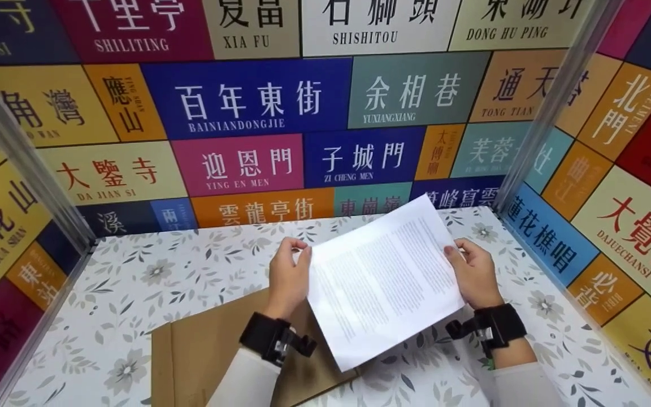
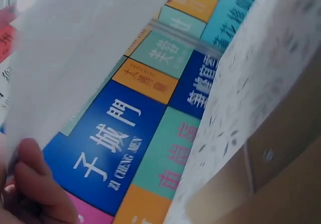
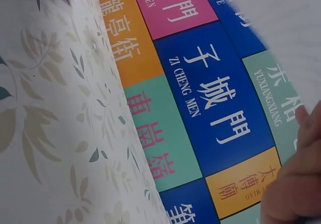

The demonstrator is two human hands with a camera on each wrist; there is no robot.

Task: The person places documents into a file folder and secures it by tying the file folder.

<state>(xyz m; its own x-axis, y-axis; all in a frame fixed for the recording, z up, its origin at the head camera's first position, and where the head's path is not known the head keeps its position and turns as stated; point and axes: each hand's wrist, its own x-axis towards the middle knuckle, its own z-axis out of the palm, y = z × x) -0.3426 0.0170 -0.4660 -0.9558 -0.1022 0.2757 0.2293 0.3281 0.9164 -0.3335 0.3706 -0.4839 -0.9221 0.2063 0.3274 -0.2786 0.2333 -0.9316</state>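
Note:
A white sheet of paper with printed text is held up, tilted, above the table. My left hand pinches its left edge between thumb and fingers. The right edge is pinched by my right hand. In the left wrist view the paper hangs over the left hand. The right wrist view shows part of the paper and the right hand at its edge. Beneath the paper and left forearm lies a brown kraft envelope, partly covered.
The table has a floral cover. Printed panels with place names stand behind it and along both sides, joined by metal corner posts. Black wrist straps with small cameras sit on both wrists.

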